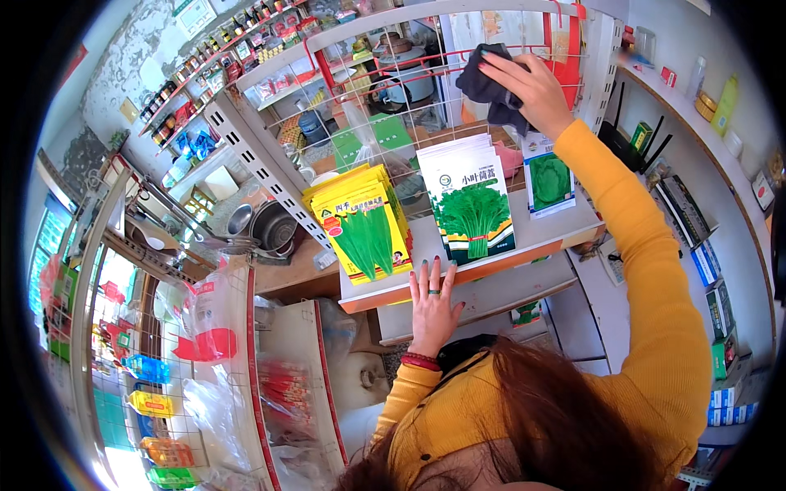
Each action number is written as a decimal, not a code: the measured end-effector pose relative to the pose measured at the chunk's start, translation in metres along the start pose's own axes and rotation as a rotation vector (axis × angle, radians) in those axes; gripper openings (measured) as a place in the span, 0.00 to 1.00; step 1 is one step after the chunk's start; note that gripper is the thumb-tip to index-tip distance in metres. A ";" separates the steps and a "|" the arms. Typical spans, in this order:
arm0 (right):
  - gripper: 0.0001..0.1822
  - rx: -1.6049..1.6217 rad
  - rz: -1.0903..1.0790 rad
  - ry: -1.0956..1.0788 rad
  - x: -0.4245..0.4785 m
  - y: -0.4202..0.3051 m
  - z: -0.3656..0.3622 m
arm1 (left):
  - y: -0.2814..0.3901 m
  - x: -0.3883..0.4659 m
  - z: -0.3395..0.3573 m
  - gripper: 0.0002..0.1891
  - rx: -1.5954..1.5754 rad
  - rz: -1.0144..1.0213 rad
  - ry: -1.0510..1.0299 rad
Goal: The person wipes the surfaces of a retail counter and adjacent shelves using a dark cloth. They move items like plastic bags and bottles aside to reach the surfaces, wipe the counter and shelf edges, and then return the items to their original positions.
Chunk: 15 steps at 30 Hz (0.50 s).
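My right hand (531,92) is raised to the upper part of a wire grid rack (442,123), shut on a dark cloth (491,86) that is bunched against the wires. Lower down, my left hand (433,307) rests with spread fingers on the front edge of a metal shelf (552,236); a ring and red bracelets are on it. Just above its fingers stand yellow seed packets (362,227) in a stack on the left and white seed packets (473,208) with a leafy green picture in the middle. Another seed packet (549,178) leans farther right, below my right forearm.
A slotted metal upright (264,172) borders the rack on the left. Lower left, a shelf unit (252,368) holds plastic bags. Behind the grid are a blue-grey cooker (405,86) and a green box (374,141). A curved wall shelf (706,129) with bottles and boxes runs along the right.
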State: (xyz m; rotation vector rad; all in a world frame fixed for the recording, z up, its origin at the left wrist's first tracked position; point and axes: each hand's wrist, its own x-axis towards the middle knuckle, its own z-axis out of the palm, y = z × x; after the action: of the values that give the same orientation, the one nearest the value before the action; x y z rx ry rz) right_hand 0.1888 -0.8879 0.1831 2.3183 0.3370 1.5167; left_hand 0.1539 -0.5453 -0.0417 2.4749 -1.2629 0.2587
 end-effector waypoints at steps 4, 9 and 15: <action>0.33 0.060 0.105 0.033 -0.016 0.007 -0.002 | -0.001 -0.002 -0.001 0.46 -0.016 0.002 0.007; 0.35 0.004 0.154 -0.007 -0.027 0.018 -0.009 | 0.000 0.000 0.001 0.46 -0.013 0.003 0.008; 0.36 0.092 0.142 -0.004 -0.036 -0.009 -0.013 | 0.000 0.000 0.000 0.46 -0.008 0.010 0.018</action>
State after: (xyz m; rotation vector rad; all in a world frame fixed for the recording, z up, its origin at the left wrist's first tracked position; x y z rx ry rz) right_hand 0.1624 -0.8909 0.1544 2.4624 0.2509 1.5935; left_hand 0.1539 -0.5453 -0.0418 2.4546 -1.2667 0.2777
